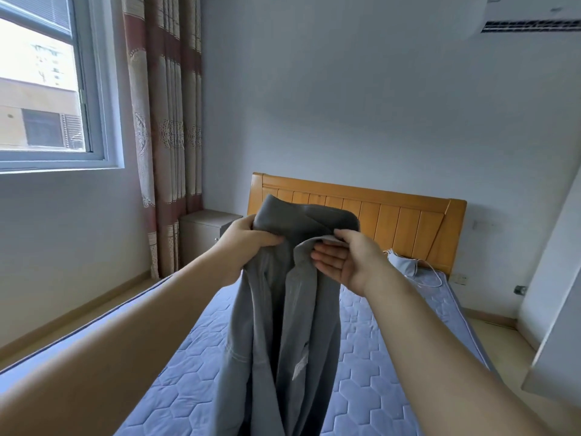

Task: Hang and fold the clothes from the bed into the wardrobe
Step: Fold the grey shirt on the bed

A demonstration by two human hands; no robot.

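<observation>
My left hand (251, 239) grips the grey cotton collared shirt (283, 309) mid-frame; my right hand (345, 262) pinches its collar, probably. Next comes a hanger, unseen.

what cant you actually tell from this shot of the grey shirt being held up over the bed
Head view only:
- Hanger: none shows; the grey shirt would hide one inside its collar.
- Shirt hem: cut off by the bottom edge.
- Left hand fingertips: buried in the bunched collar.
- Wardrobe: only a pale panel at the right edge; cannot tell if that is it.
- Small pale blue item by the headboard: too small to identify.
</observation>
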